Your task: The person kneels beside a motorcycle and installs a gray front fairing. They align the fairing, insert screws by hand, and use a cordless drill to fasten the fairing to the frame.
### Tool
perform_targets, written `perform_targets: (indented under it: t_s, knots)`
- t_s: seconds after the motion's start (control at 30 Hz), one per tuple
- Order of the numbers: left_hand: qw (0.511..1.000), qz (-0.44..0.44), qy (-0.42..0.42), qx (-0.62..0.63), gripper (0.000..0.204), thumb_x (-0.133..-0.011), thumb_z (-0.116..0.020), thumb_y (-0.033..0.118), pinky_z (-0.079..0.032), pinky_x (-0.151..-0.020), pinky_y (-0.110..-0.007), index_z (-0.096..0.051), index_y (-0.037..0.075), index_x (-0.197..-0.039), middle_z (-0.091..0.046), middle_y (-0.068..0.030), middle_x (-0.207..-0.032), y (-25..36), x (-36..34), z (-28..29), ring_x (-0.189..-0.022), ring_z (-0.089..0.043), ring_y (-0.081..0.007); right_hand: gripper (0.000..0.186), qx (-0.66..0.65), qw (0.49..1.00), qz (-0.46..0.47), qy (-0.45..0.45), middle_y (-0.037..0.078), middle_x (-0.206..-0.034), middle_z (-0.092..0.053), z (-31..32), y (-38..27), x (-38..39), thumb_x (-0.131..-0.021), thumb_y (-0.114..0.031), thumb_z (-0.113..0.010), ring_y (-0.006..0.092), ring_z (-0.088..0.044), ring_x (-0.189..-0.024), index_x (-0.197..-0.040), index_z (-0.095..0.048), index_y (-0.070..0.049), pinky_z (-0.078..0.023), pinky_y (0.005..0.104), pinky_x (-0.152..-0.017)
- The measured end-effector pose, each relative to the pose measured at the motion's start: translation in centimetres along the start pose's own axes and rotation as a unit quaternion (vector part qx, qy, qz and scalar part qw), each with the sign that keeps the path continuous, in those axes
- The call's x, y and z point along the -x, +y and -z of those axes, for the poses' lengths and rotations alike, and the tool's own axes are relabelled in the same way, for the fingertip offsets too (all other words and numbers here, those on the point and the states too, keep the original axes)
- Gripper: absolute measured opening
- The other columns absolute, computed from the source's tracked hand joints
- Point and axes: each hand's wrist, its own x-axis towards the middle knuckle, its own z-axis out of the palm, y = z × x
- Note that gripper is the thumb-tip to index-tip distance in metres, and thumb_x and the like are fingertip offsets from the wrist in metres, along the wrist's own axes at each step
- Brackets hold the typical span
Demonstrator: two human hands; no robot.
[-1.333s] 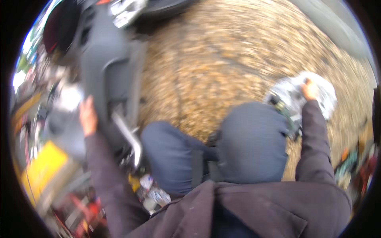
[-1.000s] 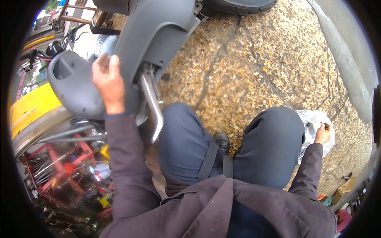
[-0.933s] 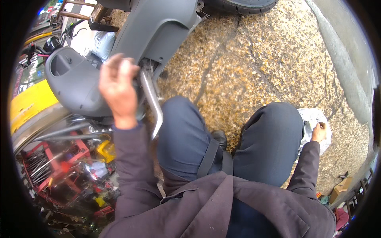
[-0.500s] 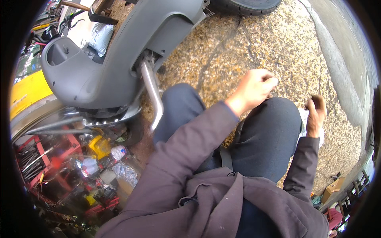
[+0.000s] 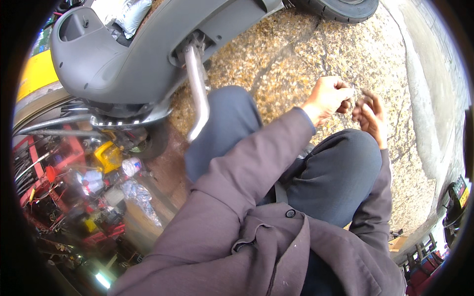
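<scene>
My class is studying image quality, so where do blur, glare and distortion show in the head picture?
Head view: fingertips of the bare right hand blur; a small, elongated white light glares at lower left; the pale grey concrete edge curves near the right rim; the smooth grey plastic vehicle body looks fairly crisp.

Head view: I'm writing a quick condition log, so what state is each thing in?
Left hand: curled, raised beyond the knees; grip unclear.
Right hand: partly bent, close to the left; blurred, grip unclear.
Grey scooter body: cut off by the picture's top edge.
Silver metal bar: sticking out of a recess in that body.
Clear plastic: crumpled.
Tyre: only partly in view.
</scene>
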Motion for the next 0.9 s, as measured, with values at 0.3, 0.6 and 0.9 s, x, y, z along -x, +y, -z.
perform_targets:
  t_s: [0.3, 0.6, 0.9]
  knots:
    - [0.983, -0.08, 0.131, 0.096, 0.008, -0.091, -0.064, 0.006, -0.052, -0.046, -0.03, -0.057, 0.002, -0.09, -0.063, -0.008, -0.073, 3.0, 0.7, 5.0, -0.054, -0.059, -0.014, 0.044, 0.271, 0.845, -0.317, 0.335, 0.019, -0.109, -0.064, 10.7, 14.8, 16.0, -0.09, -0.022, -0.069, 0.0275, -0.065, -0.093, -0.124, -0.056, 0.002, -0.055, 0.0387, -0.079]
    - [0.966, -0.09, 0.21, 0.12, 0.018, -0.096, -0.067, 0.014, -0.046, -0.05, -0.029, -0.057, 0.007, -0.083, -0.055, -0.0031, -0.072, 4.2, 1.2, 7.3, -0.058, -0.05, -0.0129, 0.055, 0.264, 0.82, -0.34, 0.377, 0.022, -0.113, -0.064, 7.9, 17.3, 18.3, -0.085, -0.031, -0.073, 0.0314, -0.064, -0.099, -0.123, -0.056, 0.004, -0.053, 0.0405, -0.086]
    - [0.972, -0.1, 0.148, 0.154, 0.015, -0.095, -0.067, 0.014, -0.049, -0.054, -0.028, -0.057, 0.011, -0.084, -0.056, -0.0018, -0.074, 3.6, 0.5, 9.0, -0.061, -0.054, -0.0138, 0.065, 0.295, 0.795, -0.366, 0.385, 0.024, -0.116, -0.064, 5.2, 19.6, 18.7, -0.08, -0.039, -0.078, 0.0353, -0.063, -0.106, -0.122, -0.056, 0.006, -0.05, 0.0423, -0.093]
